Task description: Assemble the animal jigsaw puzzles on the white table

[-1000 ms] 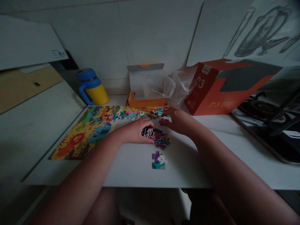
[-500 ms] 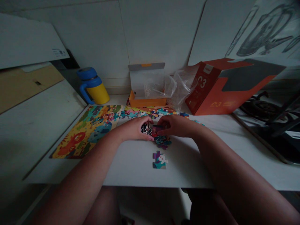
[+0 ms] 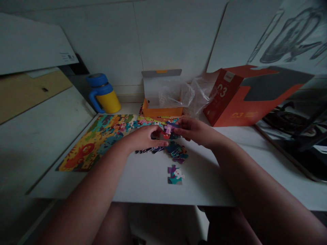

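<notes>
Right hand moved forward, open box, plastic beyond

- Pink piece: small, purple-pink, pinched by the right hand, raised above the table.
- Dark pieces: black with pale edges, overlapping beneath the left hand, partly hidden.
- Teal pieces: teal and purple, fanned in a loose heap just beside the left thumb.
- Rabbit-like piece: white figure on purple and teal, flat, face up, alone near the table's front edge.
</notes>
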The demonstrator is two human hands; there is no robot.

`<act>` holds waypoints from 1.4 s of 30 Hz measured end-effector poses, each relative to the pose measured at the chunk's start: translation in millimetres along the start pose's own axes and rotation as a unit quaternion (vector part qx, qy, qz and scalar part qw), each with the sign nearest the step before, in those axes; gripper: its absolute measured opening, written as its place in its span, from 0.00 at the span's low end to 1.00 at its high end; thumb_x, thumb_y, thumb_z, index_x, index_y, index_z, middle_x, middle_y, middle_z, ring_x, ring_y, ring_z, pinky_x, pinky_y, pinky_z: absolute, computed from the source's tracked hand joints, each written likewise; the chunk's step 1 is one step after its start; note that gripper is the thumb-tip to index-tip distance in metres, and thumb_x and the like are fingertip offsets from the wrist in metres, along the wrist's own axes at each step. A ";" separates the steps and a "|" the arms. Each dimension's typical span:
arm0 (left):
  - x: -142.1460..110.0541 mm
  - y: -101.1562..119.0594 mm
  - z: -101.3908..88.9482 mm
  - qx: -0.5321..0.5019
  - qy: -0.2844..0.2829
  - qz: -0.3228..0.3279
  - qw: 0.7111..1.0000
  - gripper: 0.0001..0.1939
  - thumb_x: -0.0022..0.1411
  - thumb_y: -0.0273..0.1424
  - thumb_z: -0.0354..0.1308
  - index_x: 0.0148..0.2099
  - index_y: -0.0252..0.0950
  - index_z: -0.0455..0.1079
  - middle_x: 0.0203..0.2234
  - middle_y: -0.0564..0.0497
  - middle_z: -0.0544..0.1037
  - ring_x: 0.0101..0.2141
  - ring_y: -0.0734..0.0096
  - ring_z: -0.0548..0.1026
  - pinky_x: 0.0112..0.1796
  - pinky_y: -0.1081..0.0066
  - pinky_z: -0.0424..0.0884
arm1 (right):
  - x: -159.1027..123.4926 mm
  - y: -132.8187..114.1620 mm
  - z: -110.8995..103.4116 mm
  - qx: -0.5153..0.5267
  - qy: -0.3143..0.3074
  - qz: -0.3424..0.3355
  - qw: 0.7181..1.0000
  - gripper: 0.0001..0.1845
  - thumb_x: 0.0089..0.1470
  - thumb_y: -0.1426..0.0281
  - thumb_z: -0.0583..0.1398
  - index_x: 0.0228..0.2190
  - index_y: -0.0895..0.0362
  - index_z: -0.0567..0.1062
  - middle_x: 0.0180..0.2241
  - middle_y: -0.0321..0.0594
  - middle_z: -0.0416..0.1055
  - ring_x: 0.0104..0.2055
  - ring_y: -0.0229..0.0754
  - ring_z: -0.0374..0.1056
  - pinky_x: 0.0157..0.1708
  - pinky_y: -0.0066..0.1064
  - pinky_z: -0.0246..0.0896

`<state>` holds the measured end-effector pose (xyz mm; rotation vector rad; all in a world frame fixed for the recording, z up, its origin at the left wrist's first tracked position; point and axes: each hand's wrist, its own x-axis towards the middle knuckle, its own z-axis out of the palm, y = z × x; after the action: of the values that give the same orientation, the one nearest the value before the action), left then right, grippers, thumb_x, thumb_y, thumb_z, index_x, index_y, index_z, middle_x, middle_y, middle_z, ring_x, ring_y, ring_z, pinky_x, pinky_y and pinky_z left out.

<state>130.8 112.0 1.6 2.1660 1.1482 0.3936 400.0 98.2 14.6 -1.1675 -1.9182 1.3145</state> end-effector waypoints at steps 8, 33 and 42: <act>7.6 -3.5 6.3 -0.289 0.046 0.039 0.955 0.17 0.63 0.38 0.71 0.51 0.37 0.76 0.44 0.47 0.83 0.45 0.64 0.81 0.50 0.62 0.75 | 9.4 10.6 16.9 0.060 0.067 -0.037 0.995 0.26 0.56 0.44 0.68 0.39 0.53 0.73 0.30 0.34 0.70 0.27 0.37 0.61 0.25 0.31 0.53; 8.3 2.3 -2.5 -0.374 0.143 -0.066 0.914 0.07 0.72 0.32 0.63 0.45 0.37 0.69 0.35 0.50 0.82 0.33 0.71 0.82 0.37 0.71 0.77 | 18.4 27.6 20.0 0.095 0.126 -0.038 0.987 0.28 0.55 0.43 0.69 0.41 0.53 0.74 0.32 0.37 0.75 0.29 0.39 0.67 0.29 0.32 0.62; -68.5 -71.9 -109.1 -0.026 0.191 -0.351 0.916 0.08 0.57 0.17 0.67 0.28 0.32 0.76 0.16 0.56 0.73 0.22 0.71 0.68 0.25 0.74 0.60 | 18.1 24.6 18.6 0.084 0.153 -0.018 0.984 0.26 0.54 0.45 0.70 0.39 0.53 0.75 0.34 0.39 0.76 0.29 0.39 0.65 0.27 0.32 0.58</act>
<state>-11.3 129.1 37.6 1.5128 2.0000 0.5151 385.1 109.2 -15.9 -1.1681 -1.5705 1.1744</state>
